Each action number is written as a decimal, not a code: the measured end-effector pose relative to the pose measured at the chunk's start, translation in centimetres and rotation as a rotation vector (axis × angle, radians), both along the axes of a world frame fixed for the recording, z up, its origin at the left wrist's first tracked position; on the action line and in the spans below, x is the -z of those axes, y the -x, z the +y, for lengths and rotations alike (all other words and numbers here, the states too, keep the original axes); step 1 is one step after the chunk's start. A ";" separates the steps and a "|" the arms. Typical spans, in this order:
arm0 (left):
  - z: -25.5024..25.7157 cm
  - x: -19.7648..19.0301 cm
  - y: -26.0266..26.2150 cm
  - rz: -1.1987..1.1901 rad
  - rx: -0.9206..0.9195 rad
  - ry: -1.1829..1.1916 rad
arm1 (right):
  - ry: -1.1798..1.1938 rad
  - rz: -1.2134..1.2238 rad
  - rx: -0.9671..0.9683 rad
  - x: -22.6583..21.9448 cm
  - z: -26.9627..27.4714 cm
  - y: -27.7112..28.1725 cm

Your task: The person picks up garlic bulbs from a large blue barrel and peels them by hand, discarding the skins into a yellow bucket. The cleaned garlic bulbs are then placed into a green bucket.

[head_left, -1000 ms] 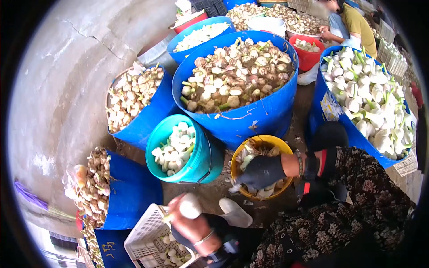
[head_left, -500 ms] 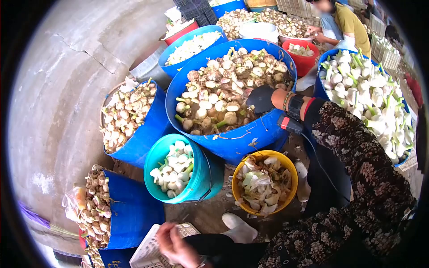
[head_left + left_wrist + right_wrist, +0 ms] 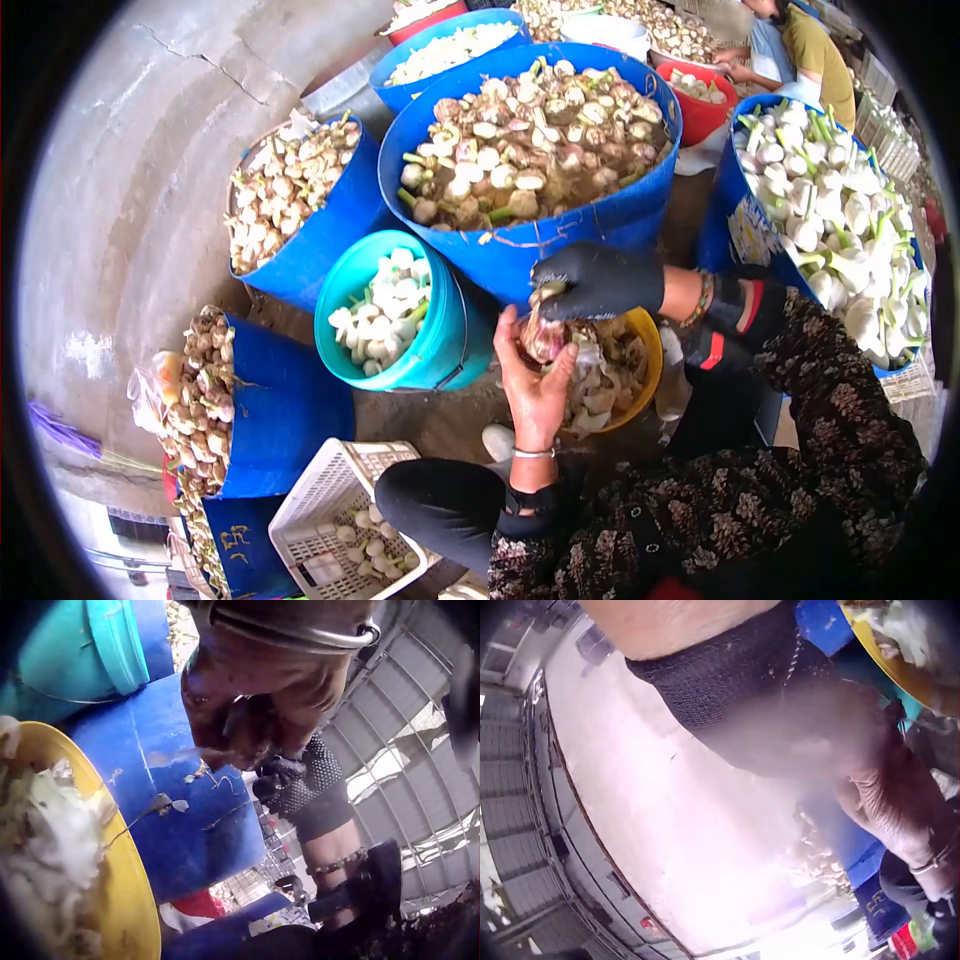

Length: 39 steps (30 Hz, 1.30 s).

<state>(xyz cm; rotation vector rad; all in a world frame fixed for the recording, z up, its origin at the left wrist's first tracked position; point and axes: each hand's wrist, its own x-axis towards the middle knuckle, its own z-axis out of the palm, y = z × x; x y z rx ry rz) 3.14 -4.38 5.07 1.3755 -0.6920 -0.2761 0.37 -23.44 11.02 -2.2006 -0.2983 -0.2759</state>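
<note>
A purplish, unpeeled garlic bulb [image 3: 543,341] is held between both hands at the upper left edge of the yellow bucket [image 3: 648,375]. The bare left hand [image 3: 536,395] cups it from below, thumb on its right side. From above, the black-gloved right hand [image 3: 600,283] pinches the bulb's stem end. In the left wrist view the left hand [image 3: 262,712] and the dotted glove of the right hand [image 3: 300,780] meet, and the bulb cannot be made out. The right wrist view shows the glove [image 3: 757,712] blurred against the left hand [image 3: 900,799].
Peelings fill the yellow bucket. Behind it stands a large blue tub [image 3: 600,225] of garlic in water. A teal bucket [image 3: 470,335] of peeled bulbs is at left, a white crate [image 3: 300,500] lower left, and a blue tub [image 3: 725,215] of white bulbs at right. Another person [image 3: 815,60] sits at the back right.
The right hand has come back from the large blue tub to above the yellow bucket, now with a bulb. The left hand has moved up and right from the crate to grip it.
</note>
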 end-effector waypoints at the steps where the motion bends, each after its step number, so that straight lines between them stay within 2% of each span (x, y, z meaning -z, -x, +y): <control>1: 0.6 0.7 0.3 0.124 0.053 -0.012 | -0.012 0.017 0.006 0.6 1.2 0.2; 2: 1.1 1.1 0.8 0.237 0.040 0.040 | -0.026 0.035 0.009 1.3 2.0 0.4; 3: 1.8 1.8 1.3 0.329 0.043 0.090 | -0.196 0.112 -0.030 2.3 2.3 0.7; 4: 2.5 2.2 1.7 0.418 0.049 0.141 | -0.207 0.114 -0.033 3.3 2.6 1.2; 5: 2.9 1.4 2.5 0.534 0.109 0.218 | -0.314 0.065 -0.034 4.2 3.2 1.9; 6: 3.2 1.0 3.1 0.538 0.105 0.217 | -0.416 0.017 -0.034 5.0 3.5 2.8; 7: 3.5 0.8 3.6 0.553 0.052 0.227 | -0.726 0.428 -0.070 4.1 4.0 4.5; 8: 3.9 0.8 4.0 0.568 0.000 0.234 | -0.699 0.513 -0.082 4.6 4.3 5.2; 10: 4.8 1.6 3.9 0.584 0.010 0.179 | -0.554 0.375 -0.153 5.0 5.4 6.2; 11: 4.9 1.9 4.0 0.574 0.006 0.180 | -0.560 0.377 -0.148 5.5 5.8 6.3; 13: 4.9 1.9 4.2 0.524 -0.001 0.184 | -0.457 0.138 -0.217 6.7 6.3 5.9; 14: 4.9 2.1 4.3 0.526 0.003 0.179 | -0.460 0.138 -0.211 7.0 6.2 5.8; 16: 4.9 2.5 4.5 0.402 -0.063 0.128 | -0.314 0.211 -0.204 7.2 5.9 5.6; 17: 4.9 2.5 4.5 0.402 -0.062 0.127 | -0.315 0.211 -0.202 7.2 6.0 5.6; 19: 5.1 2.6 4.4 0.235 -0.091 0.003 | -0.366 0.189 -0.191 7.2 6.2 5.7; 23: 5.2 2.2 4.6 0.215 -0.105 -0.033 | -0.280 0.100 -0.171 7.1 6.0 5.8; 25: 5.5 2.3 4.4 0.251 -0.090 -0.020 | -0.448 0.336 -0.151 7.4 6.1 5.7; 26: 5.6 2.1 4.5 0.250 -0.093 -0.022 | -0.450 0.336 -0.155 7.5 5.9 5.6; 28: 5.7 1.5 5.0 0.312 -0.106 -0.006 | -0.195 0.069 -0.219 7.4 5.6 5.2; 29: 5.8 1.8 5.1 0.336 -0.111 0.006 | -0.197 0.069 -0.223 7.3 5.8 5.3; 30: 6.3 1.6 4.8 0.336 -0.116 0.004 | -0.274 0.188 -0.201 7.2 6.0 5.5; 31: 7.1 1.3 4.4 0.554 0.005 0.034 | -0.351 0.309 -0.179 7.1 6.3 5.6; 32: 7.8 1.1 4.3 0.769 0.127 0.066 | -0.354 0.311 -0.187 7.4 6.3 5.6; 33: 8.6 2.2 4.2 0.887 0.134 0.085 | -0.422 0.278 -0.243 7.7 6.3 5.6; 34: 8.7 1.8 4.2 0.889 0.126 0.084 | -0.489 0.246 -0.298 7.7 6.4 5.5; 35: 8.8 1.2 4.3 0.963 0.178 0.104 | -0.525 0.393 -0.272 7.5 6.3 5.7; 36: 8.9 0.9 4.4 1.035 0.231 0.125 | -0.525 0.397 -0.280 7.6 6.2 5.6; 38: 9.1 2.3 4.0 1.036 0.238 0.112 | -0.498 0.501 -0.171 7.8 6.0 5.3; 39: 9.0 2.8 3.7 1.021 0.243 0.154 | -0.421 0.178 -0.123 9.1 5.7 5.2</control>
